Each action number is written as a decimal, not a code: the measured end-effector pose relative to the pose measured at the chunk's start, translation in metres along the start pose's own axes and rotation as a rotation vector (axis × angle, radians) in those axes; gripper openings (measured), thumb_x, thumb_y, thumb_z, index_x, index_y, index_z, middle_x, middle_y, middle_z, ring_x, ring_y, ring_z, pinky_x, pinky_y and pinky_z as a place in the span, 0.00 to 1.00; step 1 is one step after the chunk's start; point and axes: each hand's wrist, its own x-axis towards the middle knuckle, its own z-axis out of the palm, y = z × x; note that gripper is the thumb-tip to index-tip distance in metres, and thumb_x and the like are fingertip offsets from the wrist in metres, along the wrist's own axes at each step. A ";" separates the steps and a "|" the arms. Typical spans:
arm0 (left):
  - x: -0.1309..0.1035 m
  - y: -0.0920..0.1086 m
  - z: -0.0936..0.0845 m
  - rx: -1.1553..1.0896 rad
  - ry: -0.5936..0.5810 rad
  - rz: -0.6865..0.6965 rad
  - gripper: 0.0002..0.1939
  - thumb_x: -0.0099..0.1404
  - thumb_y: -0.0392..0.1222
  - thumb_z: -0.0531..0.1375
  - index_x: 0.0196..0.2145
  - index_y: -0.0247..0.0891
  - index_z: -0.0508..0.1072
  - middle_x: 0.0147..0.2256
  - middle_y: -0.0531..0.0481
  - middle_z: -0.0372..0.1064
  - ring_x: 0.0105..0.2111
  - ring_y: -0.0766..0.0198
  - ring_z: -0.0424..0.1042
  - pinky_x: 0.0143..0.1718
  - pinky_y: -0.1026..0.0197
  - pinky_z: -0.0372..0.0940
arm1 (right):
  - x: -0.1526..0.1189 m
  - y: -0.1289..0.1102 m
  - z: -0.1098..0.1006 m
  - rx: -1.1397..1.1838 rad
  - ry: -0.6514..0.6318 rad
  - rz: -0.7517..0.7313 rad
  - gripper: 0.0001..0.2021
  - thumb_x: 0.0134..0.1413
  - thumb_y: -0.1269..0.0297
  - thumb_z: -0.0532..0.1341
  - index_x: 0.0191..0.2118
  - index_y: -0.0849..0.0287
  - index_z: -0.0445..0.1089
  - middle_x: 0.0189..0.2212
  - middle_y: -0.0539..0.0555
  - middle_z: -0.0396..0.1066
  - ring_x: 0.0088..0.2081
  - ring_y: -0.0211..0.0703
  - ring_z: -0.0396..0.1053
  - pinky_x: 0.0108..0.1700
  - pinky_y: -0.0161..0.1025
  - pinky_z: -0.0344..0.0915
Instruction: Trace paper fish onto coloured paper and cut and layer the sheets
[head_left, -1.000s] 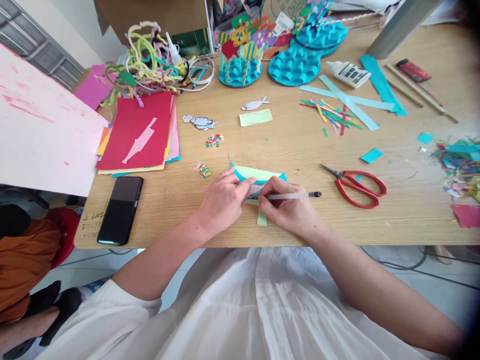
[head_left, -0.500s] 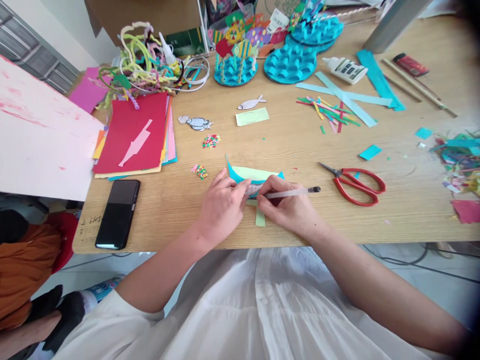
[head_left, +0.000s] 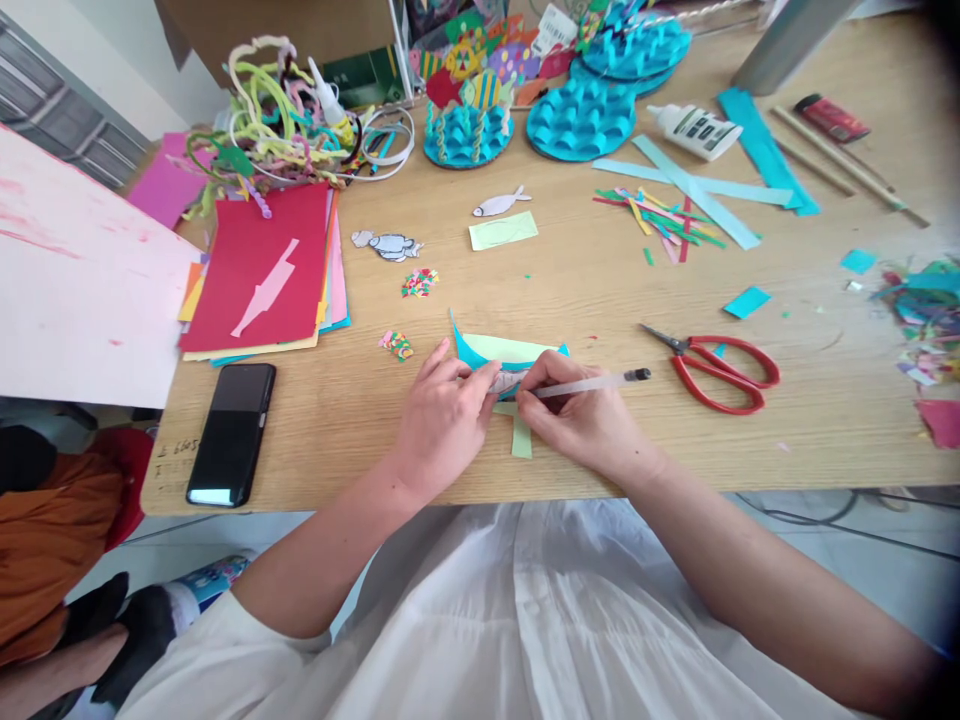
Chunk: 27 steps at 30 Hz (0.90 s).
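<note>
My right hand (head_left: 574,405) grips a pen (head_left: 600,383) with a pale see-through barrel and a dark end. Its tip is hidden behind my fingers, at the edge of a small white paper fish cutout (head_left: 507,381). That cutout lies on a piece of blue paper (head_left: 470,353) with a curved upper edge. My left hand (head_left: 450,410) rests on the cutout and paper, fingers stretched out and pressing down. Pale green paper (head_left: 499,347) shows behind the blue piece, and a green strip (head_left: 521,437) lies below it.
Red-handled scissors (head_left: 726,372) lie right of my hands. A phone (head_left: 232,433) and stacked coloured paper (head_left: 259,275) are on the left. Further back are paper confetti (head_left: 418,283), fish cutouts (head_left: 394,246), paper strips (head_left: 667,222), a glue bottle (head_left: 696,131) and blue egg-carton discs (head_left: 581,118).
The camera view has shifted slightly. Both hands stay almost in the same place over the blue paper, with the pen tilted much as before.
</note>
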 end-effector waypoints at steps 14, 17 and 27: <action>0.000 0.000 0.000 -0.027 0.005 0.011 0.12 0.66 0.33 0.59 0.47 0.33 0.73 0.28 0.51 0.73 0.35 0.61 0.73 0.62 0.45 0.59 | 0.000 0.001 0.000 0.034 0.038 0.022 0.07 0.51 0.70 0.59 0.26 0.57 0.60 0.19 0.45 0.59 0.18 0.32 0.55 0.19 0.32 0.53; 0.000 0.000 0.000 -0.031 0.009 0.010 0.12 0.65 0.32 0.59 0.47 0.33 0.73 0.28 0.51 0.73 0.35 0.61 0.73 0.62 0.45 0.59 | -0.001 0.002 0.000 -0.017 0.050 -0.006 0.06 0.51 0.71 0.59 0.26 0.57 0.62 0.19 0.45 0.60 0.19 0.32 0.56 0.21 0.32 0.55; -0.001 -0.001 0.001 -0.060 0.013 -0.002 0.11 0.66 0.33 0.58 0.47 0.35 0.73 0.28 0.52 0.73 0.34 0.62 0.73 0.62 0.44 0.60 | -0.003 0.000 0.001 -0.117 0.078 -0.029 0.06 0.50 0.74 0.59 0.27 0.57 0.62 0.18 0.43 0.60 0.19 0.31 0.57 0.23 0.32 0.56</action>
